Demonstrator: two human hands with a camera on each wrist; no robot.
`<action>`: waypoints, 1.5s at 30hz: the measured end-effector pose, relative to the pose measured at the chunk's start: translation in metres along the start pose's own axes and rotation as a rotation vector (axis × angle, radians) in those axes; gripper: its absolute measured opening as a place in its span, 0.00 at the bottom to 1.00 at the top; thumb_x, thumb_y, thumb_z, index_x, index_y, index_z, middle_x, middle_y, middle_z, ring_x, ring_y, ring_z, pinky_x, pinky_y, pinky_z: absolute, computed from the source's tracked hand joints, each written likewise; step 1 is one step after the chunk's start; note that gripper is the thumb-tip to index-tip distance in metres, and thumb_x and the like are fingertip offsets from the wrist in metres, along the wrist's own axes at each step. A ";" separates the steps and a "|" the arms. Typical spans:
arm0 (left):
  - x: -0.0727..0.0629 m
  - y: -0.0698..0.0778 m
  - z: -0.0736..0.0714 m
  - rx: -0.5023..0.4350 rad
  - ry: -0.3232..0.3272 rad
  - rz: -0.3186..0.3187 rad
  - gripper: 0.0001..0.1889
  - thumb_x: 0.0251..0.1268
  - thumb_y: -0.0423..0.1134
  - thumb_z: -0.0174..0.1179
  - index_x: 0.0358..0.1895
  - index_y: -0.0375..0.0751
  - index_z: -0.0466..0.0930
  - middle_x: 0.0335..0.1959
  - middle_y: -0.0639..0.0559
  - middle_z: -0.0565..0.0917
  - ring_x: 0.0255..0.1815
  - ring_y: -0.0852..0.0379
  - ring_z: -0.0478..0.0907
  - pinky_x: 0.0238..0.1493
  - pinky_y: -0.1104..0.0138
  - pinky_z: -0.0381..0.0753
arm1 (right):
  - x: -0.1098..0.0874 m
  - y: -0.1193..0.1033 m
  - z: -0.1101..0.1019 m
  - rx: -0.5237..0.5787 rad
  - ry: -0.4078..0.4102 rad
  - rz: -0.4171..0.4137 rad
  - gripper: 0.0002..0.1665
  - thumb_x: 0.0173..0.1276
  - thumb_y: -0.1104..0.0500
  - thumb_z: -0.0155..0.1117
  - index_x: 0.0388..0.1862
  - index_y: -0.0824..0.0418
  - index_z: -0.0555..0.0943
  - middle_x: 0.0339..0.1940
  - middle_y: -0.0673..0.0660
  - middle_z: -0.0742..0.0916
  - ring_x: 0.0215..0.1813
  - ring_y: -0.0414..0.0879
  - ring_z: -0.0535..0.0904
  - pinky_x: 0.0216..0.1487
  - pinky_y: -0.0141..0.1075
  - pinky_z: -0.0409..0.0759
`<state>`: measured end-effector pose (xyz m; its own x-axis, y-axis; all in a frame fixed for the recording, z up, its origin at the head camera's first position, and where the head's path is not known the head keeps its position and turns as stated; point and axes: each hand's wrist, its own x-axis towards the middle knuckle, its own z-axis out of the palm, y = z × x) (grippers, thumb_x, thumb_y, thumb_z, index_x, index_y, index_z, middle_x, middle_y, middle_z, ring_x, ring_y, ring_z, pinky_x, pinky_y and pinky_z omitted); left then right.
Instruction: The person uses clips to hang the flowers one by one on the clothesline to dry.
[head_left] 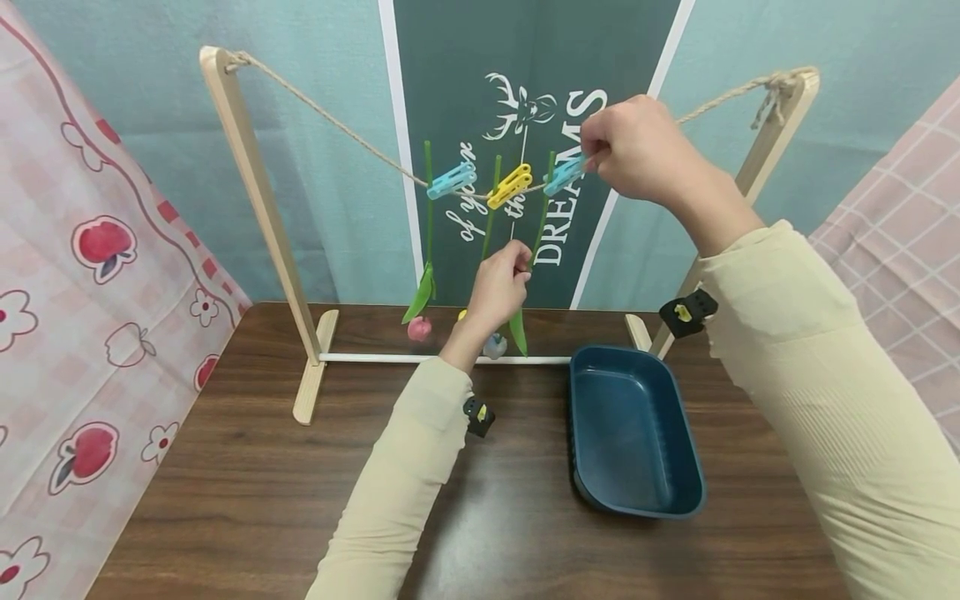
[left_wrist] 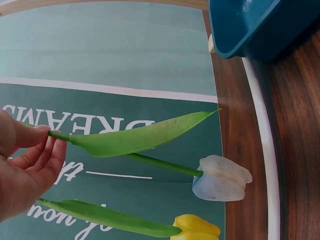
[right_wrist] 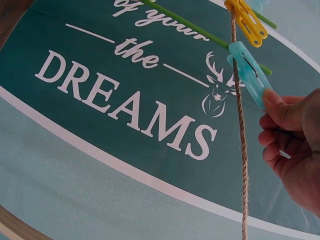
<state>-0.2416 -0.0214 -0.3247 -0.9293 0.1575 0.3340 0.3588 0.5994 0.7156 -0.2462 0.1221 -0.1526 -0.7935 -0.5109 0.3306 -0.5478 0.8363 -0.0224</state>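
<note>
My left hand (head_left: 497,287) pinches the green stem of a white-and-blue artificial tulip (left_wrist: 222,178), which hangs bloom down. Up at the rope, my right hand (head_left: 641,150) grips the free end of a light-blue clothespin (right_wrist: 248,71) between thumb and fingers. That clothespin sits at the rope (right_wrist: 241,150) and the tulip's stem; whether its tips are parted I cannot tell. To the left, a yellow clothespin (head_left: 510,186) holds a yellow tulip (left_wrist: 196,229), mostly hidden behind my left hand in the head view. Another blue clothespin (head_left: 452,180) holds a pink tulip (head_left: 419,329).
The rope sags between two wooden posts (head_left: 258,196) joined low down by a white rod (head_left: 375,358). A dark blue basin (head_left: 633,433) stands on the brown wooden table (head_left: 247,500) at the right, near the right post's foot. Printed curtains hang behind and at both sides.
</note>
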 end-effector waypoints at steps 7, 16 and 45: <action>-0.001 0.000 0.000 0.010 0.006 0.008 0.08 0.62 0.28 0.54 0.44 0.37 0.73 0.35 0.49 0.76 0.38 0.55 0.74 0.42 0.66 0.72 | -0.001 0.000 0.000 -0.009 -0.012 -0.004 0.07 0.61 0.72 0.54 0.23 0.69 0.77 0.24 0.63 0.79 0.29 0.54 0.70 0.28 0.41 0.65; -0.001 -0.001 0.001 -0.011 0.004 0.002 0.08 0.62 0.27 0.54 0.44 0.37 0.73 0.36 0.49 0.77 0.39 0.55 0.74 0.42 0.66 0.72 | -0.002 0.000 0.001 -0.008 -0.014 -0.007 0.06 0.60 0.72 0.54 0.25 0.70 0.77 0.24 0.63 0.80 0.28 0.54 0.70 0.28 0.41 0.66; -0.002 -0.001 0.004 -0.060 0.019 0.024 0.07 0.62 0.27 0.54 0.43 0.38 0.73 0.36 0.48 0.76 0.38 0.55 0.73 0.40 0.67 0.72 | -0.002 -0.008 -0.001 -0.126 -0.003 -0.111 0.09 0.57 0.75 0.50 0.26 0.74 0.79 0.27 0.67 0.82 0.31 0.59 0.75 0.35 0.50 0.73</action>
<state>-0.2401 -0.0196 -0.3285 -0.9189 0.1561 0.3624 0.3858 0.5478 0.7424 -0.2404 0.1162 -0.1523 -0.7307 -0.6022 0.3215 -0.5948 0.7928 0.1331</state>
